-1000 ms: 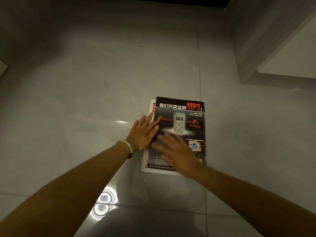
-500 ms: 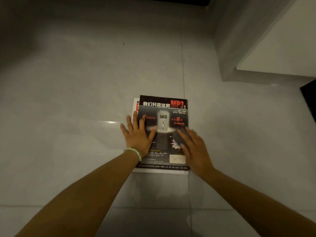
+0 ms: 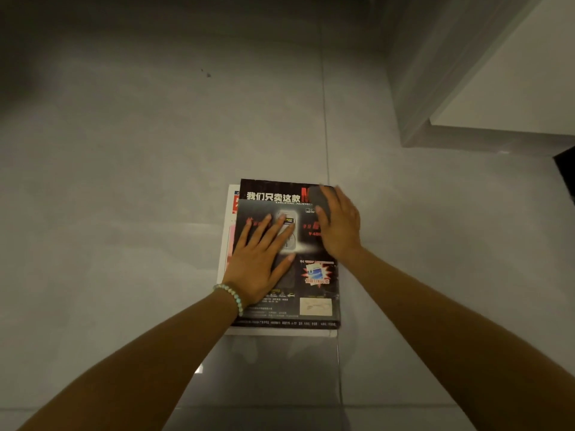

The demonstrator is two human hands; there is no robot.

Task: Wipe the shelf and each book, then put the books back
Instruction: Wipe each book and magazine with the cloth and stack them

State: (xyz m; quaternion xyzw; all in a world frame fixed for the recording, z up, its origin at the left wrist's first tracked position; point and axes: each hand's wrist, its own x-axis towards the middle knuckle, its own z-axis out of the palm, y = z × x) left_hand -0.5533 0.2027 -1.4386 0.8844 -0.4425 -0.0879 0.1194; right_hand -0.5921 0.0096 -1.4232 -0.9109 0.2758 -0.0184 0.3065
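Note:
A black magazine [image 3: 314, 293] with an MP3 player advert on its cover lies on top of a white magazine [image 3: 228, 213] on the grey tiled floor. My left hand [image 3: 259, 262], with a bead bracelet at the wrist, presses flat on the cover's left half, fingers spread. My right hand [image 3: 342, 225] sits at the cover's top right corner. Its fingers curl over a dark grey cloth [image 3: 315, 195] that it holds against the cover.
A white cabinet or shelf unit [image 3: 466, 73] stands at the upper right, with its corner near the stack. A dark object [image 3: 566, 172] shows at the right edge. Grey floor tiles [image 3: 124, 150] stretch to the left and beyond the stack.
My right hand has slid with the cloth from the cover's lower right up to its top right corner. My left hand has shifted a little further onto the cover.

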